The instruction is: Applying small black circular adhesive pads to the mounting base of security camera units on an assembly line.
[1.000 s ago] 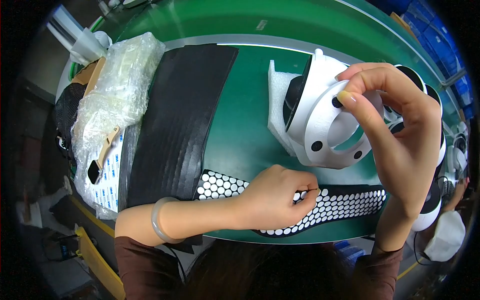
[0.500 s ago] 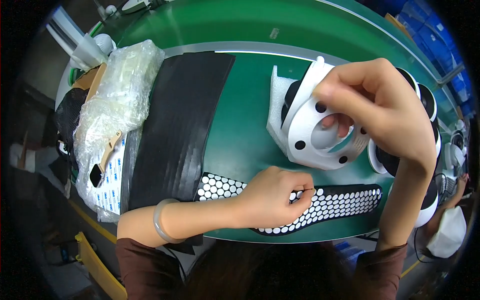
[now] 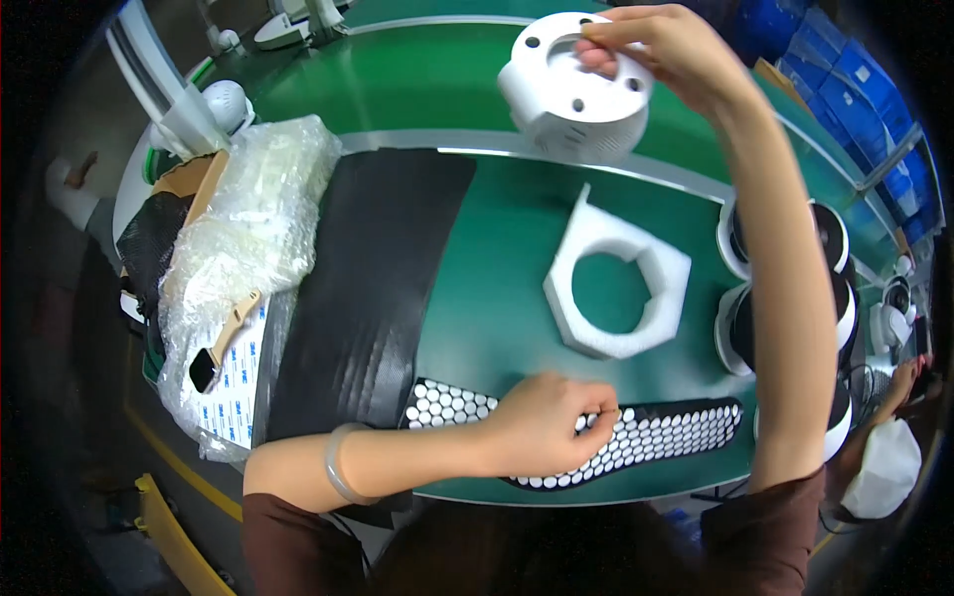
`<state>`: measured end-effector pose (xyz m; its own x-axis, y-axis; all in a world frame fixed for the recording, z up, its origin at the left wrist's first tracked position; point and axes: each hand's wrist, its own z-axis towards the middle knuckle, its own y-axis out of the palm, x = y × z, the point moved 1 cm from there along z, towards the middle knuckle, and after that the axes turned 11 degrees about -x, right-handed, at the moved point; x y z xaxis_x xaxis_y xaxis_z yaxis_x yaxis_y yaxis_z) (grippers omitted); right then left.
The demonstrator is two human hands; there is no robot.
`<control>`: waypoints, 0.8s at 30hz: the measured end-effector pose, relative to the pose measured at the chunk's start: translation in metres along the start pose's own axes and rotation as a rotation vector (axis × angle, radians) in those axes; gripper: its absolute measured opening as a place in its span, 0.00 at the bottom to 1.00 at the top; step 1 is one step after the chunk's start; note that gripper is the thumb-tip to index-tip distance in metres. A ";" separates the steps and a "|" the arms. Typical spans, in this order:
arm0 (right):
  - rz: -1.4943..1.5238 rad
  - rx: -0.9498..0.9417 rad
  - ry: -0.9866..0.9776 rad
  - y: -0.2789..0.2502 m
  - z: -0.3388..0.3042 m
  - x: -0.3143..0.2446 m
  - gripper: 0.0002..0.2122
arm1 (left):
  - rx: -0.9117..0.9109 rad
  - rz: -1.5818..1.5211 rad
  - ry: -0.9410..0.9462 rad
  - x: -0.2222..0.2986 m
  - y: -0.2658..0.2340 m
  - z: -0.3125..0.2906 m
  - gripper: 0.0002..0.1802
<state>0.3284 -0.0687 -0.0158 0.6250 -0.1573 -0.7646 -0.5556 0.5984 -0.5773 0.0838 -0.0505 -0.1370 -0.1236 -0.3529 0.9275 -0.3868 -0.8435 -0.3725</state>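
Observation:
My right hand (image 3: 681, 60) grips a round white housing (image 3: 586, 129) by the rim of its flat ringed face and holds it up over the far green surface. Several dark round spots dot that face. On the table below sits a white foam ring (image 3: 670, 283) with a wide round hole. My left hand (image 3: 547, 427) is closed in a pinch above a black strip with white round pads (image 3: 686, 434). Whatever lies between its fingertips is too small to make out. The hand covers the strip's middle.
Left of the green tabletop (image 3: 497, 288) lies a wide black sheet (image 3: 373, 288), beside a bubble-wrapped bundle (image 3: 248, 199) and a watch (image 3: 204, 370). White-and-black round units (image 3: 733, 328) stand along the right. A raised rail (image 3: 556, 164) crosses behind. A co-worker's arm shows at far right.
My right hand has lifted the white housing up and away from the foam ring, toward the far side. The foam ring now lies flat in full view. My left hand keeps its pinch over the strip.

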 end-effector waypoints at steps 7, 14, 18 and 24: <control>-0.815 0.037 -0.346 0.060 0.030 0.092 0.02 | 0.057 0.016 0.114 -0.002 0.003 0.001 0.05; -0.893 -0.273 0.127 0.030 0.018 0.145 0.18 | 0.046 -0.027 0.101 -0.002 0.002 0.002 0.05; -0.837 -0.297 0.174 0.022 0.020 0.136 0.20 | 0.081 0.027 0.099 -0.005 0.004 0.002 0.05; -0.969 -0.350 0.420 0.012 0.011 0.119 0.14 | 0.027 0.012 0.130 0.003 0.004 0.000 0.05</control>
<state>0.4019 -0.0718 -0.1103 0.6800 -0.7311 0.0553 -0.0982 -0.1656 -0.9813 0.0821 -0.0554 -0.1354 -0.2464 -0.3092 0.9185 -0.3602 -0.8506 -0.3830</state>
